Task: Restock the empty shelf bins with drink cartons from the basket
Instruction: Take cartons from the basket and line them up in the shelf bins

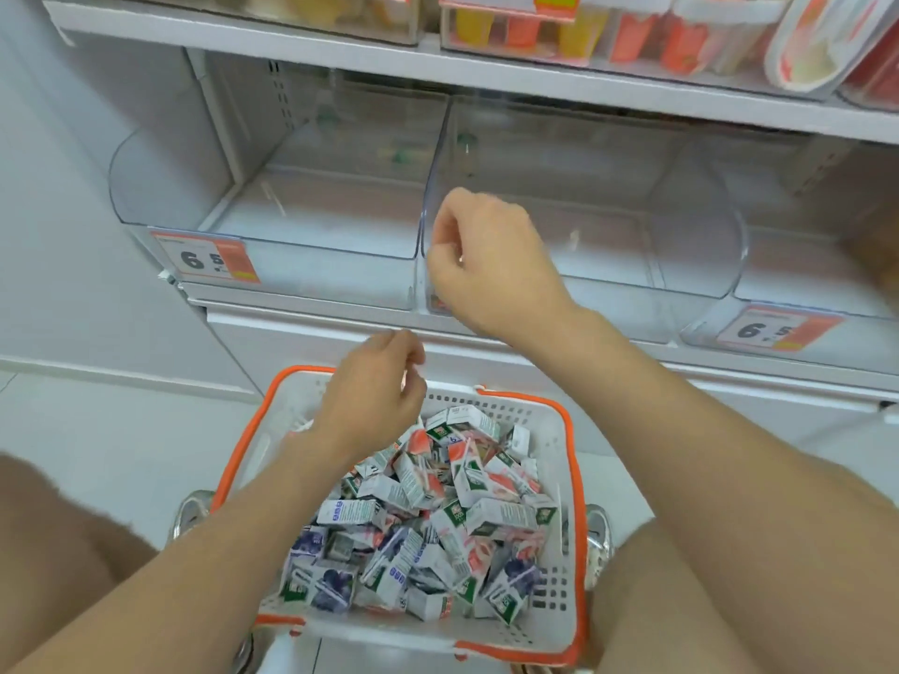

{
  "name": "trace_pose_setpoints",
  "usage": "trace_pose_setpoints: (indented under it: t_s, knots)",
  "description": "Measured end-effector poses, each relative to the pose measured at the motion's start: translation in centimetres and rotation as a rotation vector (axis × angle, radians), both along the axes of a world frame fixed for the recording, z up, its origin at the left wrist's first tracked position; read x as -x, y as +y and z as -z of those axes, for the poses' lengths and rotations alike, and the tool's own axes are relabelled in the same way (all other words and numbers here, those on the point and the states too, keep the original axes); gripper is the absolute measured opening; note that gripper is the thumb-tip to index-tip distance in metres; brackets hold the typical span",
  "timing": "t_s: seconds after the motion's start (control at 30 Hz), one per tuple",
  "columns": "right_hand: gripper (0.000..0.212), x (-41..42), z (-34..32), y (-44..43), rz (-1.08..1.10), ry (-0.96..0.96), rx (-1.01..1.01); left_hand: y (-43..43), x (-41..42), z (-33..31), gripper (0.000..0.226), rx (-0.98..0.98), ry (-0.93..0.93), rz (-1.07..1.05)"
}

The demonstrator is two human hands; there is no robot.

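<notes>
Head view: drink cartons (438, 518) lie heaped in the basket (552, 449) below the bare shelf bins (700, 226). The left hand (374, 386) hovers loosely curled and empty. The right hand (486, 255) is curled at a bin's front, grip unclear.

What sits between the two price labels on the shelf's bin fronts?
Head view: the clear middle bin, between the left price label and right price label, with the right hand before its front corner.
</notes>
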State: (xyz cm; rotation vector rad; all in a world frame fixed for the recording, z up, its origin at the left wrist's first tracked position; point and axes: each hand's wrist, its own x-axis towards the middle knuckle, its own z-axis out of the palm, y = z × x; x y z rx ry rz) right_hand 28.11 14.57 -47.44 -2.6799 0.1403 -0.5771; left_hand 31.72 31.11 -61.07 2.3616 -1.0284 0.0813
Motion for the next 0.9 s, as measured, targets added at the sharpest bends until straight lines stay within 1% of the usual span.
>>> trace_pose_setpoints:
  t_s: [0.03, 0.07, 0.13, 0.17, 0.2, 0.23, 0.27, 0.33, 0.4, 0.47, 0.5, 0.57, 0.6, 0.63, 0.7, 0.77, 0.83, 0.9]
  knots:
    - [0.016, 1.3, 0.4, 1.0, -0.057, 0.089, -0.004, 0.2, 0.4, 1.2, 0.012, -0.140, 0.110, 0.036]
    - [0.016, 2.6, 1.1, 1.9, -0.118, 0.231, 0.034, 0.2, 0.9, 2.3, 0.013, -0.299, 0.165, 0.074]
    - [0.017, 4.9, 2.6, 2.8, -0.241, 0.577, 0.212, 0.3, 1.6, 4.7, 0.023, -0.565, 0.173, 0.123]
    - [0.017, 5.7, 3.5, 2.8, -0.292, 0.744, 0.282, 0.3, 1.9, 5.9, 0.030, -0.657, 0.163, 0.130]
    - [0.013, 6.3, 4.3, 2.7, -0.331, 0.875, 0.309, 0.3, 2.2, 6.9, 0.039, -0.731, 0.168, 0.121]
    - [0.012, 6.7, 5.3, 2.3, -0.349, 0.961, 0.310, 0.4, 2.3, 7.9, 0.048, -0.797, 0.190, 0.105]
    - [0.014, 6.8, 6.3, 1.8, -0.349, 1.006, 0.318, 0.7, 2.3, 8.8, 0.057, -0.851, 0.223, 0.095]
    - [0.020, 6.9, 8.4, 0.8, -0.338, 1.019, 0.367, 1.5, 2.0, 10.5, 0.069, -0.930, 0.269, 0.111]
    - [0.021, 7.3, 11.0, -0.3, -0.346, 1.035, 0.398, 2.0, 1.7, 12.1, 0.075, -0.923, 0.243, 0.123]
    - [0.031, 7.8, 13.6, -1.3, -0.344, 1.052, 0.367, 1.9, 1.6, 13.0, 0.070, -0.863, 0.211, 0.095]
    - [0.040, 8.1, 15.2, -1.7, -0.341, 1.063, 0.324, 1.6, 1.6, 13.2, 0.066, -0.831, 0.195, 0.076]
    - [0.069, 8.8, 18.2, -2.3, -0.347, 1.109, 0.234, 1.1, 1.4, 13.0, 0.065, -0.782, 0.174, 0.046]
    - [0.083, 9.3, 19.4, -2.3, -0.348, 1.144, 0.199, 0.9, 1.1, 12.8, 0.064, -0.751, 0.194, 0.027]
    - [0.091, 9.6, 20.3, -2.1, -0.343, 1.157, 0.170, 0.7, 0.7, 12.6, 0.060, -0.713, 0.225, 0.009]
    - [0.093, 9.9, 21.1, -1.9, -0.339, 1.131, 0.157, 0.5, -0.3, 11.5, 0.048, -0.661, 0.286, -0.011]
    - [0.087, 10.1, 21.2, -2.0, -0.326, 1.094, 0.173, 0.3, -1.3, 10.0, 0.038, -0.610, 0.364, -0.053]
    - [0.069, 10.3, 21.1, -2.1, -0.320, 1.085, 0.229, 0.1, -1.8, 8.0, 0.030, -0.478, 0.500, -0.120]
    - [0.056, 10.8, 21.2, -1.8, -0.344, 1.112, 0.304, -0.2, -1.9, 6.2, 0.021, -0.282, 0.651, -0.169]
